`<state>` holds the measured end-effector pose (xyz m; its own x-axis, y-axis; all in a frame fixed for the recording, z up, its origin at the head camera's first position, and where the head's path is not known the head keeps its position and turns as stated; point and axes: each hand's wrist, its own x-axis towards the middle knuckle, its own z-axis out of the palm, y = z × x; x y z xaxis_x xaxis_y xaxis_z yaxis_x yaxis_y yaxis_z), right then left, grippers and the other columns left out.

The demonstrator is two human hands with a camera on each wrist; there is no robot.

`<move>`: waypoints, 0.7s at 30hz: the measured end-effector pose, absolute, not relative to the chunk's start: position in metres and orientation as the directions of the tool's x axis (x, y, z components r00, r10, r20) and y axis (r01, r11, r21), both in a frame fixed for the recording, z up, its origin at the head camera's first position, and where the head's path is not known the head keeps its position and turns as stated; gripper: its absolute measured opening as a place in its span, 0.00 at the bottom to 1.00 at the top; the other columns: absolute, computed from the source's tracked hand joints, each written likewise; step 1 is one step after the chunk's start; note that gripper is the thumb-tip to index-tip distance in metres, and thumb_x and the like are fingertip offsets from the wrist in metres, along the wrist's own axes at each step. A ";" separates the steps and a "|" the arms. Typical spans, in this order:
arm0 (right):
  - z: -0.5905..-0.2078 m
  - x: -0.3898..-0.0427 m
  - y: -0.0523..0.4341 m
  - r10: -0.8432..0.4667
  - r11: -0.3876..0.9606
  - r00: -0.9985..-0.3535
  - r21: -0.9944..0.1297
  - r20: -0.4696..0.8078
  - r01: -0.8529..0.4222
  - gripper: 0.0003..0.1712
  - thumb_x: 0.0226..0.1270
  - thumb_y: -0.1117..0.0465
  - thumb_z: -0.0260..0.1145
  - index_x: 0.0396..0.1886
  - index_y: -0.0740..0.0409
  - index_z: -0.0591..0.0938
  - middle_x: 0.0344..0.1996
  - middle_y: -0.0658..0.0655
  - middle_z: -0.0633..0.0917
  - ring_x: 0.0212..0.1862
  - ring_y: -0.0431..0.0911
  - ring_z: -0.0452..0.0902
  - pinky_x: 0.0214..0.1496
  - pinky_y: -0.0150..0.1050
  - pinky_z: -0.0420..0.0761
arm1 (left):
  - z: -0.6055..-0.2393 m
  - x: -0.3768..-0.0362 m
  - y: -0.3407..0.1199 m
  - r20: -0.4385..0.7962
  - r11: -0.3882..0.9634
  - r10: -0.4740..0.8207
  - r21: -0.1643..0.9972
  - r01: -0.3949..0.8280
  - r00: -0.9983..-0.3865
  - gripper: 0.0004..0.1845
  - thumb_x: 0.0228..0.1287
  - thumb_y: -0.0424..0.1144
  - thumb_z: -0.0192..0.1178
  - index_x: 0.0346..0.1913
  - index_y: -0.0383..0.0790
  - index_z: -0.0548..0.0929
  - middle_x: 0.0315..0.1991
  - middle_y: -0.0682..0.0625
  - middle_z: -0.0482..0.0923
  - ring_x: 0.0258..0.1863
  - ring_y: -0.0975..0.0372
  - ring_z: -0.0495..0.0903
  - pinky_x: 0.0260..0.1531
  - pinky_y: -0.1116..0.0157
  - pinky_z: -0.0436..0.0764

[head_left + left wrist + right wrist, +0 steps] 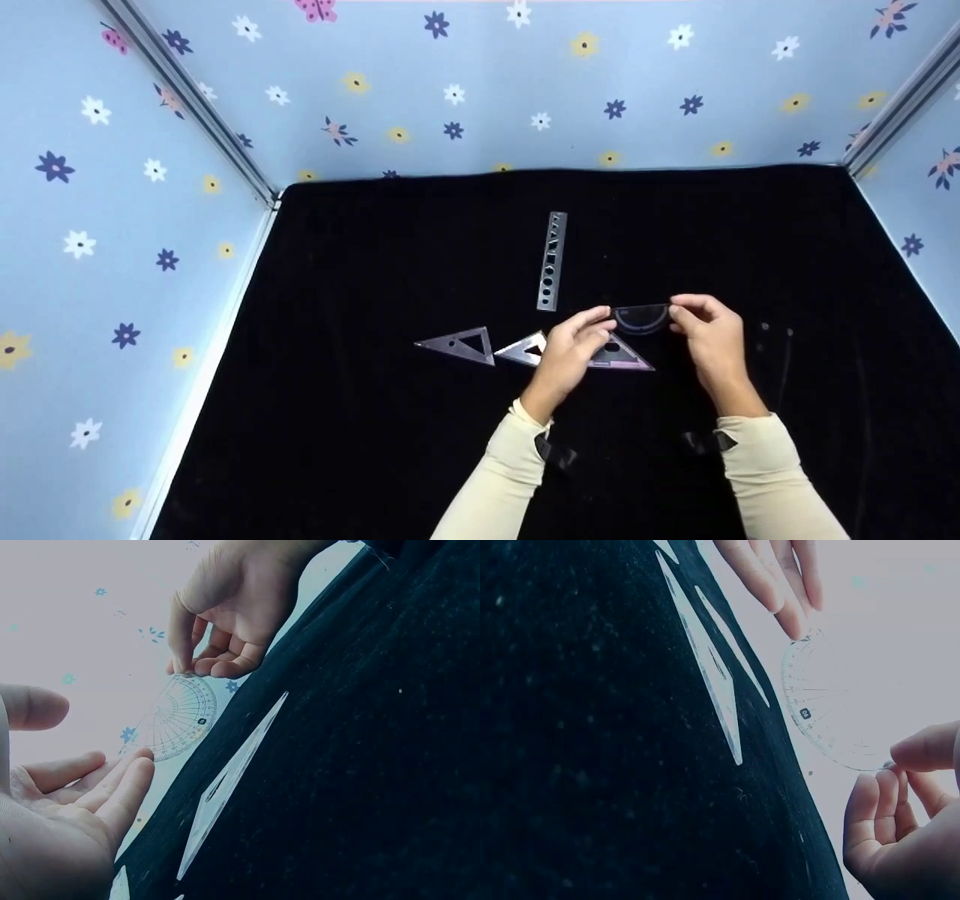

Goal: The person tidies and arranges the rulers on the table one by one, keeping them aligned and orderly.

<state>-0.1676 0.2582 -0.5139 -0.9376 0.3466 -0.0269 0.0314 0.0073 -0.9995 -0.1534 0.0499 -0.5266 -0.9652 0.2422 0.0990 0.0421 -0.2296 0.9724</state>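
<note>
Protractor (642,320) up between both hands, over the worktop (360,435). Right hand (712,341) grip clamped on one end, thumb to finger; left hand (571,351) grip apart, thumb off, fingers touching the other end. Set squares (442,344) below and left of left grip; ruler (542,294) beyond it.

A clear plastic ruler with a column of cut-out shapes (558,262) lies on a black cloth (375,420), beyond a row of three clear plastic triangular set squares (459,349), while pale-blue walls printed with white, yellow and navy flowers (487,67) meet at silver metal corner posts (193,101).
</note>
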 end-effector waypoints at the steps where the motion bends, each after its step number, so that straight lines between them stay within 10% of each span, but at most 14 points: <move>1: -0.514 -0.167 0.259 0.346 -0.005 -0.938 -0.999 -0.033 0.033 0.14 0.62 0.75 0.69 0.46 0.79 0.81 0.33 0.52 0.85 0.32 0.40 0.80 0.36 0.31 0.83 | -0.527 -0.153 0.050 0.106 -0.231 0.248 0.972 0.048 -0.963 0.22 0.67 0.23 0.54 0.63 0.18 0.72 0.62 0.30 0.74 0.60 0.42 0.77 0.56 0.69 0.76; 21: -0.507 -0.154 0.276 0.300 -0.226 -0.951 -0.974 -0.082 0.013 0.14 0.61 0.76 0.70 0.44 0.81 0.80 0.32 0.55 0.85 0.32 0.41 0.82 0.37 0.32 0.84 | -0.526 -0.143 0.065 0.200 -0.081 0.258 0.979 0.186 -0.945 0.19 0.63 0.23 0.58 0.57 0.19 0.78 0.56 0.36 0.77 0.54 0.53 0.82 0.54 0.67 0.79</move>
<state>-0.1542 0.2764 -0.5066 -0.9506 0.2995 -0.0820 0.0128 -0.2258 -0.9741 -0.1433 0.0655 -0.5257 -0.9452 0.2579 0.2004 0.1857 -0.0806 0.9793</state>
